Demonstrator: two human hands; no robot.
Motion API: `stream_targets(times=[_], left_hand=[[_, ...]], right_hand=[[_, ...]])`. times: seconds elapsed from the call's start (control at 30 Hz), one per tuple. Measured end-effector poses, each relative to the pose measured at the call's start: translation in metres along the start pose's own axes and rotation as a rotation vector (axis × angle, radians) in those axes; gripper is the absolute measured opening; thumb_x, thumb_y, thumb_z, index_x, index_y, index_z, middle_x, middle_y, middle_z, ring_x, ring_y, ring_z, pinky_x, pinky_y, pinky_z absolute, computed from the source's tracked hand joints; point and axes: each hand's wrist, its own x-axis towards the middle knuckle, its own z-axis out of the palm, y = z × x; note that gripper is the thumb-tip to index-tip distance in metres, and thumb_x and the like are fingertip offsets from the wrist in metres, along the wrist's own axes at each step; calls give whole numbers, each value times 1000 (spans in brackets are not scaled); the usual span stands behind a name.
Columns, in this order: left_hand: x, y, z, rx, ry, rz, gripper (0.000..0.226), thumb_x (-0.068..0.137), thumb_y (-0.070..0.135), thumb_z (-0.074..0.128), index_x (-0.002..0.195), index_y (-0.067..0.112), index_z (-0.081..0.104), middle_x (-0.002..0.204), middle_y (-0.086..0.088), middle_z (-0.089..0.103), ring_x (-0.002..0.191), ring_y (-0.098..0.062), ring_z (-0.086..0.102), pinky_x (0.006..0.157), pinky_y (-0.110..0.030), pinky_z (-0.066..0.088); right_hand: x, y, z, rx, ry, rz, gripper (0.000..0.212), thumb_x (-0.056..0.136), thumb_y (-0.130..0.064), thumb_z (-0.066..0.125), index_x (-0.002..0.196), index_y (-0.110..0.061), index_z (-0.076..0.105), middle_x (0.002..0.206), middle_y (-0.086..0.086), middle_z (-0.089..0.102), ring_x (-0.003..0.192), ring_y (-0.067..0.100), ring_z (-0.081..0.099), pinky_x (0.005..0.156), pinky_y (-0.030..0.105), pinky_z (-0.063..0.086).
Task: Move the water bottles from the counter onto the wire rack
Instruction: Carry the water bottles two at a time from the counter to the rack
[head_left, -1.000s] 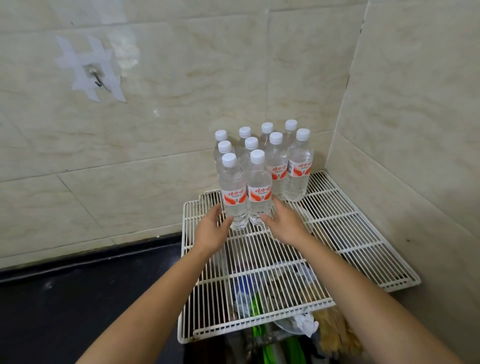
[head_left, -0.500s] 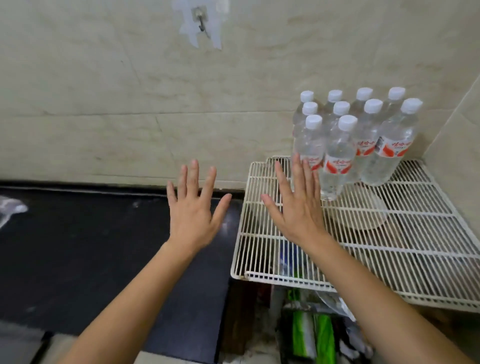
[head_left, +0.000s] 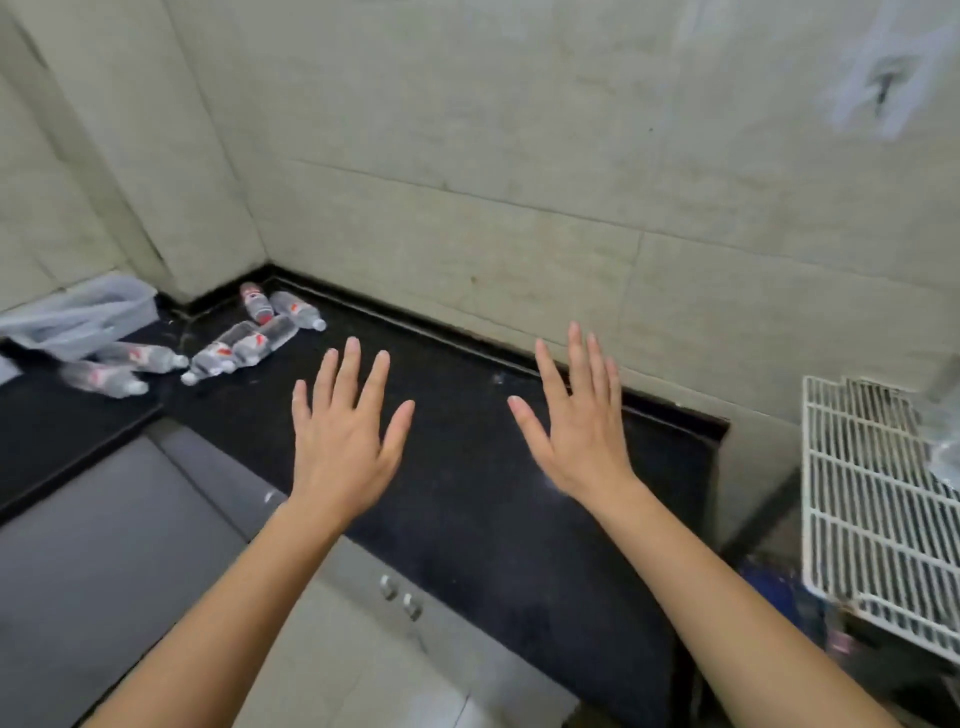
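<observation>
Two pale beige tiled walls (head_left: 467, 156) meet in a corner at the upper left of the frame and fill the whole top half. Below them a long black stone counter (head_left: 467, 493) runs from the left edge to the right of centre, with grey cabinet fronts (head_left: 130, 545) under its near edge. At the right edge sits a white wire rack (head_left: 862, 493), with a blurred clear shape on its far side that is too smeared to identify.

Both bare forearms reach up from the bottom of the frame. The left hand (head_left: 343, 441) and the right hand (head_left: 582, 436) hover palm-down over the middle of the counter, fingers (head_left: 348, 364) straight and spread apart, holding nothing.

A crumpled sheet of clear plastic wrap (head_left: 78, 317) lies at the far left. Just to its right, several clear plastic water bottles with red-and-white labels (head_left: 228, 351) lie on their sides, scattered in the counter's corner. They sit up and to the left of the left hand's fingertips, apart from them, and well apart from the right hand and the rack.
</observation>
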Motion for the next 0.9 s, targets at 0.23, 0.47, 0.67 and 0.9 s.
stream_targets(times=[0.23, 0.47, 0.67, 0.9], left_hand=[[-20, -157, -38, 48, 47, -205, 70, 97, 54, 31, 152, 13, 41, 162, -15, 32, 150, -36, 26, 116, -63, 27], [-13, -254, -25, 82, 34, -326, 69, 95, 53, 34, 152, 14, 40, 163, -17, 27, 150, -37, 26, 116, -60, 25], [47, -343, 13, 162, -10, -313, 64, 96, 44, 48, 151, 13, 41, 162, -18, 27, 149, -39, 27, 113, -63, 29], [175, -438, 72, 220, -183, -295, 67, 94, 39, 60, 153, 16, 37, 161, -18, 30, 149, -38, 28, 113, -62, 30]], right_hand=[[51, -158, 65, 131, -74, -242, 70, 104, -58, 32, 162, -21, 19, 170, 15, 1, 157, 32, -1, 127, 51, 5], [108, -240, 142, 173, -166, -392, 77, 99, -60, 39, 162, -23, 15, 170, 16, -4, 157, 33, -5, 126, 53, 1], [186, -288, 230, 192, -235, -443, 82, 98, -59, 38, 163, -24, 3, 169, 16, -12, 157, 32, -10, 126, 53, 0], [300, -307, 320, 176, -324, -370, 84, 98, -54, 43, 162, -21, 0, 169, 16, -11, 157, 32, -8, 126, 51, 1]])
